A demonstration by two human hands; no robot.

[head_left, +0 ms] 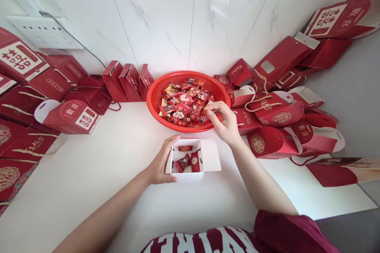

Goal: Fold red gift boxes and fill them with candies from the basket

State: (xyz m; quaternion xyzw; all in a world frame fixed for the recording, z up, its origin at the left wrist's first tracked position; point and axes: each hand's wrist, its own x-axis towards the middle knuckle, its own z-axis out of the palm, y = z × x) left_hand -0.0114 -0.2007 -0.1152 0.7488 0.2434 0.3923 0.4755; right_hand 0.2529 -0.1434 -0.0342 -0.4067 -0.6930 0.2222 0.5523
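My left hand [162,162] grips the left side of a small open box [190,178], fingers along its far corner and thumb at the near one. The box is white inside, and its white flap [211,155] is folded out to the right. Three red wrapped candies [195,162] lie in it. Over the right side of a red plastic basket [154,108] is my right hand [224,120], its thumb and index finger pinched together at the heaped candies [184,104]. Whatever is between those fingertips is hidden.
Red gift boxes with rope handles [74,116] are stacked along the left. Many more red boxes [273,140] are piled on the right. Several narrow red boxes [129,81] stand against the tiled wall, left of the basket. A cable runs from a wall socket [44,33].
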